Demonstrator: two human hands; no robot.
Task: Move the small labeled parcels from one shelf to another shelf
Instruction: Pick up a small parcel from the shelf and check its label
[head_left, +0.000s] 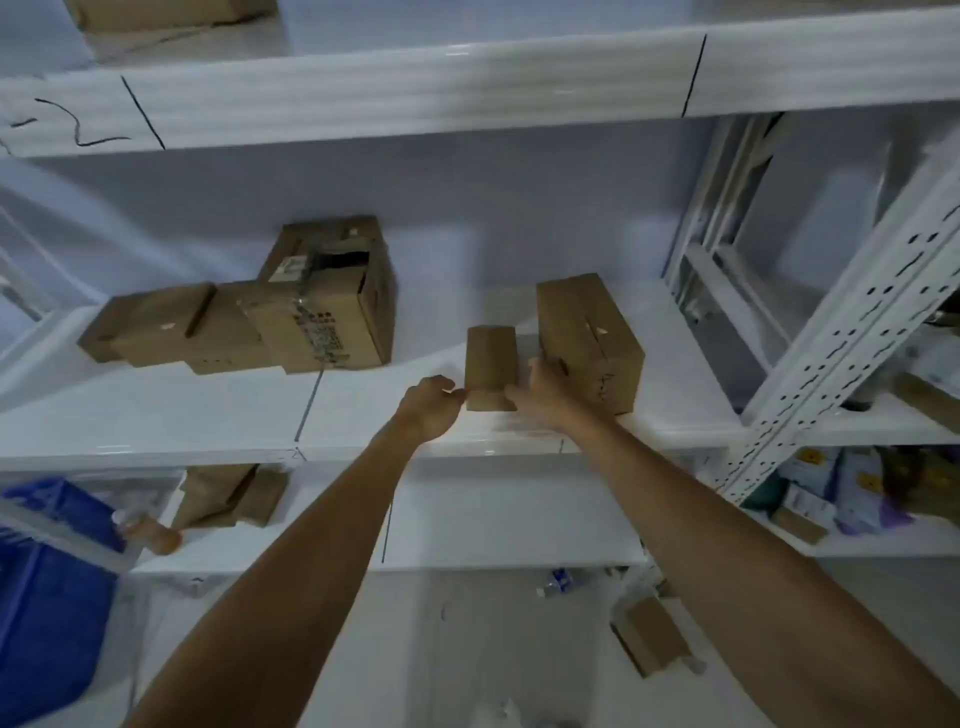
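A small plain cardboard parcel (491, 364) stands on the white middle shelf (208, 415), near its front edge. My left hand (428, 408) touches its lower left corner with curled fingers. My right hand (540, 392) grips its lower right side. Just right of it, a bigger cardboard box (587, 338) lies on the same shelf, close to my right hand. At the left of the shelf sit a flat box (171, 332) and a taller taped box with a label (332, 301).
The upper shelf (415, 88) overhangs and carries a box (156, 10). On the lower shelf (493, 519) lie folded cardboard pieces (234, 493). A perforated upright (841, 332) stands at right beside another rack with packets (841, 493). A blue bin (47, 597) at left; cardboard scrap (654, 639) on the floor.
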